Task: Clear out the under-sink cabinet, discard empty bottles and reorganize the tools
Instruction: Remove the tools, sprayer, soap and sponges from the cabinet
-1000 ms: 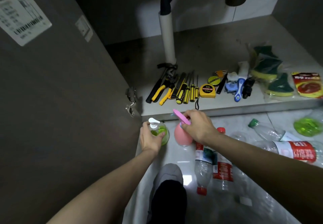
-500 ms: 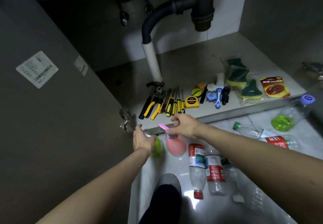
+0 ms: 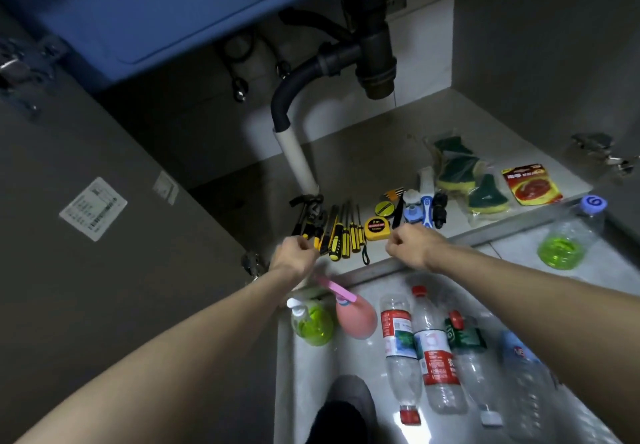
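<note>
A: What are the hands doing?

B: Both have left the floor bottles and come up to the cabinet's front edge. The left hand (image 3: 294, 253) is curled at the near ends of the yellow-and-black handled tools (image 3: 332, 232); whether it grips one I cannot tell. The right hand (image 3: 410, 246) is a closed fist holding nothing, just near of the yellow tape measure (image 3: 375, 228).

A: And the bottles?

B: The green pump soap bottle (image 3: 311, 322) and pink pump bottle (image 3: 356, 319) now stand released on the pale floor, left of the clear empty plastic bottles (image 3: 429, 350).

A: Any writing?

B: "2m" on the tape measure; other labels are unreadable.
</note>
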### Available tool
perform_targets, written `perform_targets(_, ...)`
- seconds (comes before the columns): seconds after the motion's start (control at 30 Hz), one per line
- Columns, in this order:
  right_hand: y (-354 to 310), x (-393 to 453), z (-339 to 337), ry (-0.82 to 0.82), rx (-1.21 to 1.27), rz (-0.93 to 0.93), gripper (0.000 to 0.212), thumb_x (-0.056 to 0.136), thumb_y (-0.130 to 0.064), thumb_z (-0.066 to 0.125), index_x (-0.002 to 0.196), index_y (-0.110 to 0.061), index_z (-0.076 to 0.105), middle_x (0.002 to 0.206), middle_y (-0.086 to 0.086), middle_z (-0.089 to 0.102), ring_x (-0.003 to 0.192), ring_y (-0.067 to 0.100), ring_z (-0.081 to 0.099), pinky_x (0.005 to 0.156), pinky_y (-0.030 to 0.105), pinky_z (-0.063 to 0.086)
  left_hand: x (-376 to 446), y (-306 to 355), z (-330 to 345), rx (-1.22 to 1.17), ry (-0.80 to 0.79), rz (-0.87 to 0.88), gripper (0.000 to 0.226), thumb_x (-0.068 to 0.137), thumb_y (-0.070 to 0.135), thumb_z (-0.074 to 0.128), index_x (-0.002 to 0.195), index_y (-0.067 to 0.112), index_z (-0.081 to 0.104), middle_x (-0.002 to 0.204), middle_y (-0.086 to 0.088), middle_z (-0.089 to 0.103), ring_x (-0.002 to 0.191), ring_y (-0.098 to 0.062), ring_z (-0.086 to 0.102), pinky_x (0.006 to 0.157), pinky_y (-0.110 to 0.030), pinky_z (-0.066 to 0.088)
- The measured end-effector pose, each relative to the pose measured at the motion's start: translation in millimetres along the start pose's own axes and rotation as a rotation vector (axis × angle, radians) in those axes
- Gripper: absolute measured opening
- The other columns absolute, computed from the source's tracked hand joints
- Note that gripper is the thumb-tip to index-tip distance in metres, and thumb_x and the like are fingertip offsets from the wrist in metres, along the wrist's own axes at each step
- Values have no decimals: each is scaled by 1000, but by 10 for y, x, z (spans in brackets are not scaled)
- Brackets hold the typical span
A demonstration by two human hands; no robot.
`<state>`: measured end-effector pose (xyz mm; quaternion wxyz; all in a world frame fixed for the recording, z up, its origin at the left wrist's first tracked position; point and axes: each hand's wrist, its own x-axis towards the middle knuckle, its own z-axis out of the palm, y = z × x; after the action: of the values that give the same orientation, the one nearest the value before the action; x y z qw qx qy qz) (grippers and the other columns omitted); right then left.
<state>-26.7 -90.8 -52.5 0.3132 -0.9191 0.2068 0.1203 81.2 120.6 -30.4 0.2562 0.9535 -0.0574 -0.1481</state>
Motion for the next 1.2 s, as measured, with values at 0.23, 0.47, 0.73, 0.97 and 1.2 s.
perform_targets(0.23,-609,698,84,88,1,-104,23,92,-26,51,104,-22,71,107,8,68,99,31,65,82,38,55,718,-218,-12,199,51,-41,31,88,8,51,114,12,67,114,-15,66,107,-35,62,83,-34,52)
perform_targets(0.47,-927,1449,667,177,-159,-178,26,91,-32,56,110,-19,68,115,11,68,106,35,65,70,33,42,1326,-637,330,115,44,-104,34,95,12,53,127,8,62,125,-18,63,116,-36,59,96,-40,52)
perform_targets(0.73,-873,1582,855,196,-231,-150,44,87,-45,61,121,-18,64,126,10,62,119,33,58,84,35,48,1399,-695,489,-45,15,-157,35,87,22,70,118,6,64,119,-17,65,113,-32,61,90,-29,48)
perform_targets(0.97,-906,1539,811,156,-405,-67,49,84,-40,64,127,-17,61,132,11,54,128,30,46,94,38,46,1347,-514,567,-218,-69,-266,27,84,13,72,106,5,58,115,-17,65,104,-31,63,88,-37,54)
perform_targets(1.2,-955,1604,877,190,-294,8,28,89,-35,59,109,-17,69,114,8,69,108,29,64,69,30,42,1267,-193,252,-398,-101,-380,48,92,25,44,131,2,58,118,-23,65,105,-38,64,73,-31,50)
